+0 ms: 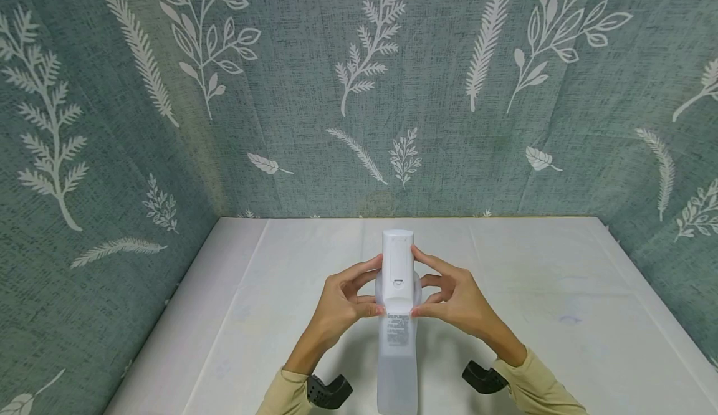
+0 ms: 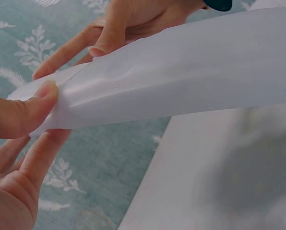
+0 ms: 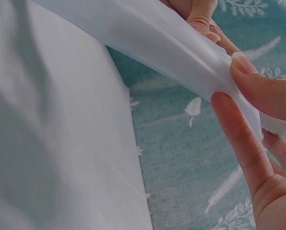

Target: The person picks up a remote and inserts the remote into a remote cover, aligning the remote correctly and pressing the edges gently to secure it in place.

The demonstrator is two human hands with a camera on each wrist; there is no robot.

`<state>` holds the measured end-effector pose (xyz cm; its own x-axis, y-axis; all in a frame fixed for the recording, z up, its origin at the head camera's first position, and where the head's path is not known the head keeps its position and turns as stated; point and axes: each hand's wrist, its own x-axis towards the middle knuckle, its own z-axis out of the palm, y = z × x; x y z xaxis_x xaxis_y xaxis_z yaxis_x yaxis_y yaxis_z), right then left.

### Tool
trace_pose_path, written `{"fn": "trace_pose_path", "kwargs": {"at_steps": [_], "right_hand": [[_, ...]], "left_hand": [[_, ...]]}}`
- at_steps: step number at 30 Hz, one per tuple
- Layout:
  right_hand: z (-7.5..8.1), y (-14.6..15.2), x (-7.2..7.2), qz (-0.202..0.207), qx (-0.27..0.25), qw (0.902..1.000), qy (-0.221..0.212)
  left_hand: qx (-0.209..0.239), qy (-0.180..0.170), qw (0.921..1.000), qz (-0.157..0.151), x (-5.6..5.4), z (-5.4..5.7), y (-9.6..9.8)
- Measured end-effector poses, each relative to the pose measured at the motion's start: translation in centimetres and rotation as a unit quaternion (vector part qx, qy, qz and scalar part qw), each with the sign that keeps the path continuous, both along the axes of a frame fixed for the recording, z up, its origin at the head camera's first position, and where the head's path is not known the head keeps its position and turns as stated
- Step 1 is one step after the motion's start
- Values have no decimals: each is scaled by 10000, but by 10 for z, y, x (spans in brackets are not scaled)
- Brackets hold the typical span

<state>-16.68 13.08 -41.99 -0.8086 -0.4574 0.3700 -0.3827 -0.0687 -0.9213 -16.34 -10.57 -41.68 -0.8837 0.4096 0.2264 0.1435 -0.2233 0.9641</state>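
A white, remote-like device (image 1: 397,259) with a battery-style cover faces up. Its lower end meets a long frosted plastic sleeve (image 1: 397,371) that carries small printed text and hangs toward the person. From the left, my left hand (image 1: 342,306) pinches the sleeve's mouth with thumb and fingers, one fingertip reaching up the device's side. My right hand (image 1: 462,300) does the same from the right, its thumb at the sleeve's edge. Seen from the left wrist, the sleeve (image 2: 181,72) stretches smooth between both hands; the right wrist view shows fingertips on its translucent plastic (image 3: 167,43).
A white-covered table (image 1: 269,315) lies beneath the hands. Green cloth walls (image 1: 303,91) with white leaf prints enclose its back and sides. A black wrist strap (image 1: 330,392) shows at the left wrist, another strap (image 1: 483,377) at the right.
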Motion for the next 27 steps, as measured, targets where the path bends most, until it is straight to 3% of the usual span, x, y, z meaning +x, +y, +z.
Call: {"fn": "trace_pose_path", "kwargs": {"at_steps": [27], "right_hand": [[-1,-1,1,-28,-42,9999,-102]], "left_hand": [[29,3,10000,84,0,-1,-1]]}}
